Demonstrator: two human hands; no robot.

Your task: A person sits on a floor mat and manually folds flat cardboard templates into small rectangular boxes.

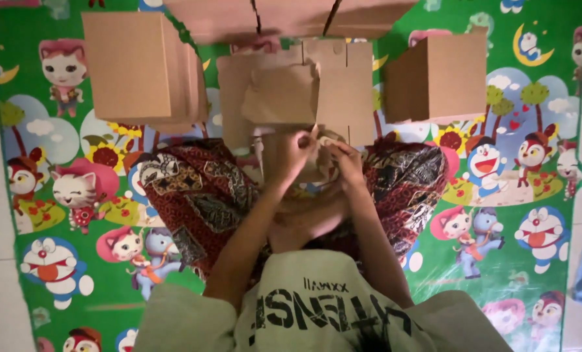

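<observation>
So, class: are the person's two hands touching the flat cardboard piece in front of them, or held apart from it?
Touching. The head view shows the left hand and right hand both pinching the lower edge of the cardboard piece.

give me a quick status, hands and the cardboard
Left hand and right hand both pinch the flat cardboard piece over the lap. Folded box to the right, cardboard stack to the left. Nothing between them.

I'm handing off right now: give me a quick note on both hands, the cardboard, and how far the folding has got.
Left hand and right hand: both pinch the flat brown cardboard box blank over the lap, on the green cartoon-print floor mat.
Done: a stack of folded brown boxes far left, one brown cardboard box far right.
Left: the held blank is only partly folded.
</observation>
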